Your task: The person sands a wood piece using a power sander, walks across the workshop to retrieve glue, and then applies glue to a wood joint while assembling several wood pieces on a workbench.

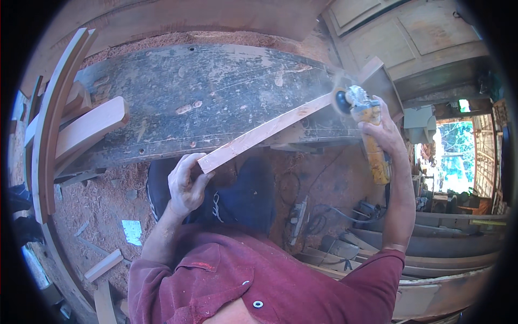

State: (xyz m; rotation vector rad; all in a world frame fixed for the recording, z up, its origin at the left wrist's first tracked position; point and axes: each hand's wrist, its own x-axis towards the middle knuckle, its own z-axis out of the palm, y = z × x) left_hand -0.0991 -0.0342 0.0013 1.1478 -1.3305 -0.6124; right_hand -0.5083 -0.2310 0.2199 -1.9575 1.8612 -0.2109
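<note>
My left hand (188,182) is closed round the near end of a long squared wooden bar (270,127), thumb below and fingers at its left side. The bar slants up and to the right across a dark, scuffed workbench (216,86). In my right hand (386,127) is a yellow angle grinder (372,146) with a silver head, gripped by its body. Its round disc (341,101) is blurred and sits against the bar toward the far end. A haze of dust hangs around the disc.
Curved and straight timber pieces (59,119) stand and lie at the bench's left end. Sawdust and offcuts cover the floor (102,205), with a cable and tools right of my legs. Stacked boards (448,243) lie at the lower right. Panelled wood (410,38) stands at the back right.
</note>
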